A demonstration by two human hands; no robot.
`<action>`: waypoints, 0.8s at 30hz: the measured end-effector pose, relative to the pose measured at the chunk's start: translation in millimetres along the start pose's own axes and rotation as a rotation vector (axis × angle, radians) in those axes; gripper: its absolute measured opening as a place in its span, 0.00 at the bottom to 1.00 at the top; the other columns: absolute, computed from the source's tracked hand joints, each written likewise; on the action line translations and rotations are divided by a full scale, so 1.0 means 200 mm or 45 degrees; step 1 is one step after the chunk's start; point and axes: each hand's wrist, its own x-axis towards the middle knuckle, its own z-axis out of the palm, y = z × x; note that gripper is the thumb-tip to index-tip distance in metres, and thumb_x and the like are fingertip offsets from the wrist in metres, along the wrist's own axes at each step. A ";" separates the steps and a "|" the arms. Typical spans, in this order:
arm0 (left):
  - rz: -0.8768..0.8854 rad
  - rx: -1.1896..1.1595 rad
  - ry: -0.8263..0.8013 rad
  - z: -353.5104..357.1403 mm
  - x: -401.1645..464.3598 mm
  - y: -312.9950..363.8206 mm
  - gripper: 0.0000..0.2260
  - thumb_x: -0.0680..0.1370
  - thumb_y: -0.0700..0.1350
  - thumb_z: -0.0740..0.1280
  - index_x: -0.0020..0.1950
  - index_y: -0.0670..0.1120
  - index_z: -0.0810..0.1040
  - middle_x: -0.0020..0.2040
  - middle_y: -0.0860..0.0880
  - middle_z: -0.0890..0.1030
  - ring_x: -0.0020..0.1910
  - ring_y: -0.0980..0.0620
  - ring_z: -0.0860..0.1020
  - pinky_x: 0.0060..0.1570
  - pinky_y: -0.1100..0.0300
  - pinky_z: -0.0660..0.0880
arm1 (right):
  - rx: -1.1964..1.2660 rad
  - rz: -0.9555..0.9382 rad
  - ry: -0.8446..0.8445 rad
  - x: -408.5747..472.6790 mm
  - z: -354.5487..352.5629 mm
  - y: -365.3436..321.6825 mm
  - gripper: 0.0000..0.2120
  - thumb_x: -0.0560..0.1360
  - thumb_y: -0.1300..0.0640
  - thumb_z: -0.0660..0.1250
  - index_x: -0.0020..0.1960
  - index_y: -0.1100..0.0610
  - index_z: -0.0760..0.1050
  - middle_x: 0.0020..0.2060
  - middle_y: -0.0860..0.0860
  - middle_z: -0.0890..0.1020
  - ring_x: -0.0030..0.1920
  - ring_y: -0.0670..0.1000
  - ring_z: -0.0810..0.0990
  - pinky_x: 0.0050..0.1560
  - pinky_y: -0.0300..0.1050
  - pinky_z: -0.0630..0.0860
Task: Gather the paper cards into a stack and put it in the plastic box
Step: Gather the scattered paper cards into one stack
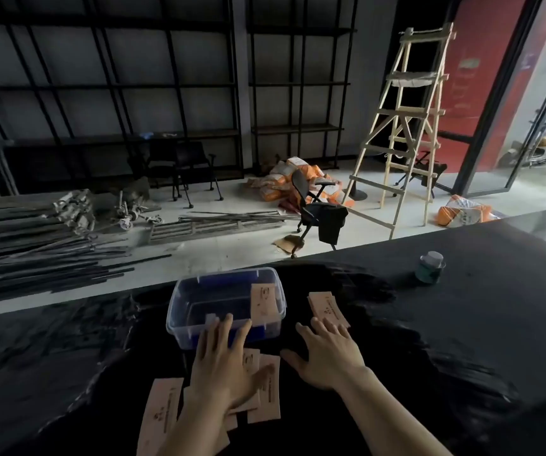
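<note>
— Head view: where do our paper cards (pixel 264 388) lie?
— Near edge, under our flat, spread left hand (pixel 224 366); more just beyond our splayed, empty right hand (pixel 327 352), long axis pointing away, beside the plastic box (pixel 179 304).

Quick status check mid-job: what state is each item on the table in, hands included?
plastic box: open, no lid on, one card leaning inside its right end
cards by the box: loose on the table, right of the box
near cards: scattered, overlapping, not stacked
left hand: flat on the near cards, fingers spread
right hand: open, holding nothing
small jar: upright, capped
</note>
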 end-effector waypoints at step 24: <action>-0.058 -0.792 0.067 0.18 -0.10 0.16 0.25 0.72 0.62 0.75 0.65 0.67 0.69 0.53 0.61 0.82 0.49 0.63 0.83 0.53 0.63 0.81 | 0.171 -0.325 0.371 -0.12 0.33 0.07 0.38 0.80 0.47 0.63 0.82 0.46 0.43 0.82 0.50 0.48 0.81 0.52 0.46 0.79 0.48 0.54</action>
